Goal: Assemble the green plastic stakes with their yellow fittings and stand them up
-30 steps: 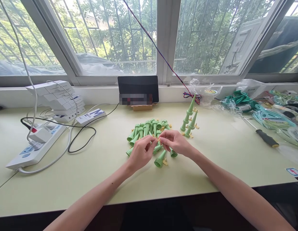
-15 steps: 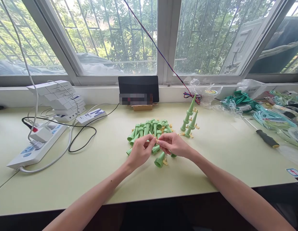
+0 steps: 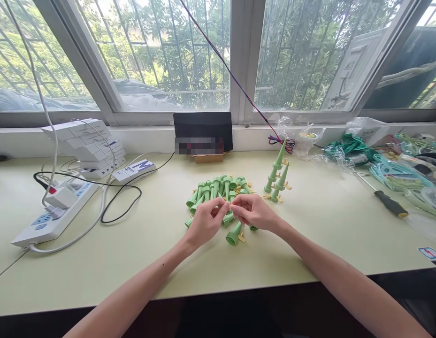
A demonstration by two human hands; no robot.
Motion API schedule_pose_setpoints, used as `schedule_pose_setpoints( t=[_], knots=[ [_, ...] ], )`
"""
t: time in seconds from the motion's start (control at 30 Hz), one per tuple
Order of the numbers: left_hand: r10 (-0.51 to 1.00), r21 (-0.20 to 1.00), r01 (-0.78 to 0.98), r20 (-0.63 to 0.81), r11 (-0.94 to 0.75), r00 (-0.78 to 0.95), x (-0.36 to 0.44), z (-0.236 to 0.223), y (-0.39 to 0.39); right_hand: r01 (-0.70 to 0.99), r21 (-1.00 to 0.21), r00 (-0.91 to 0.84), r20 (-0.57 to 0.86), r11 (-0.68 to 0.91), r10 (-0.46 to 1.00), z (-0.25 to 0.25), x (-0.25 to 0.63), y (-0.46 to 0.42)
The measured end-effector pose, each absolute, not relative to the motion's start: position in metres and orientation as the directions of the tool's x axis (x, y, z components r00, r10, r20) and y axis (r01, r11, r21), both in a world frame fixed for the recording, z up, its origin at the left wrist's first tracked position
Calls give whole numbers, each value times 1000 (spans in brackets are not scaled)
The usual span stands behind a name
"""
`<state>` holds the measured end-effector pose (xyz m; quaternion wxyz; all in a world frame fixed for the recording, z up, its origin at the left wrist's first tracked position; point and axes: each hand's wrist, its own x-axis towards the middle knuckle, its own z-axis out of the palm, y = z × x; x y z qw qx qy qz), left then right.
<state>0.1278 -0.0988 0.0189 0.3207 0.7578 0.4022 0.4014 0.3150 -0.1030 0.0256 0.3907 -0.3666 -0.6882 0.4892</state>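
My left hand (image 3: 206, 219) and my right hand (image 3: 253, 211) meet fingertip to fingertip over the near side of a pile of green watering spikes (image 3: 217, 187). Both are closed in a pinch on a tiny yellow plastic piece (image 3: 229, 205) between them, mostly covered by my fingers. Yellow valves stick out among the pile. Just below my hands, one green spike (image 3: 233, 235) lies with its threaded mouth towards me, a yellow valve (image 3: 241, 237) beside it. To the right, stacked green spikes (image 3: 280, 180) with yellow valves stand upright in two columns.
At left are a white power strip (image 3: 59, 213), cables and stacked white boxes (image 3: 86, 145). A dark screen (image 3: 202, 126) leans at the back. On the right lie a screwdriver (image 3: 390, 203), green bundles (image 3: 351, 149) and plastic bags. The table edge (image 3: 239, 288) runs near me.
My hands keep their place and their pinch, with only a slight shift of the fingertips around the small piece. The spikes have not moved.
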Motion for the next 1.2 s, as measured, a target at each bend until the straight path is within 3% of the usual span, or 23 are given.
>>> schedule_pose_setpoints(
  t=[0.2, 0.33, 0.57, 0.83, 1.2],
  knots=[
    [873, 810, 362, 339, -460, 350, 128, 18, -98, 152, -949, -422, 192, 277, 886, 26, 316, -104],
    [864, 788, 376, 371, -487, 341, 128, 19, -98, 216, -909, -335, 274, 356, 902, 28, 319, -102],
    [759, 614, 454, 452, -646, 469, 128, 17, -102, 327, -838, -164, 406, 438, 899, 26, 322, -98],
    [666, 427, 525, 319, -736, 674, 128, 14, -105, 384, -798, -176, 432, 465, 885, 25, 317, -101],
    [647, 371, 549, 230, -749, 727, 129, 23, -111, 382, -778, -185, 465, 499, 866, 21, 316, -99]
  ],
)
